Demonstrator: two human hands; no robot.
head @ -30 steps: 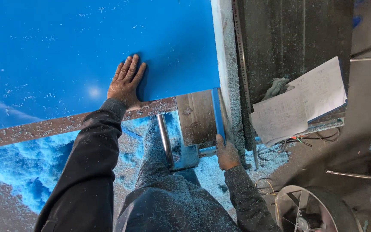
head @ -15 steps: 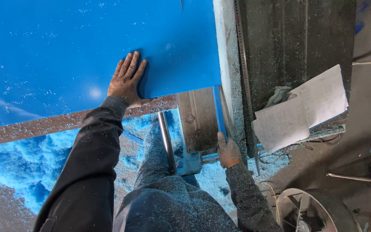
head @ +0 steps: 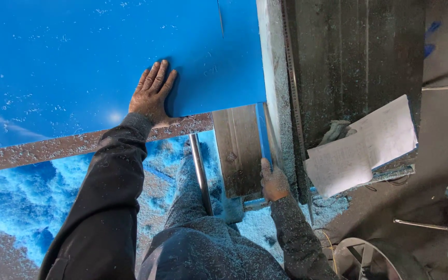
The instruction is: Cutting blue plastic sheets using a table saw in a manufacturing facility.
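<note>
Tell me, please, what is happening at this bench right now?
A person leans over a large blue sheet lying on a dusty table edge. The left hand lies flat on the sheet near its lower edge. The right hand rests at the end of a narrow blue strip beside a wooden block. Blue shavings cover the floor below, and papers lie to the right.

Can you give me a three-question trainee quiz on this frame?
1. True or false: the left hand lies flat on the blue panel.
2. Which thing does the right hand touch? A) stack of papers B) narrow blue strip beside the wooden board C) metal rod
3. Fill in: the floor below the table edge is covered with blue ____.

Key: 1 true; 2 B; 3 sawdust.
</note>
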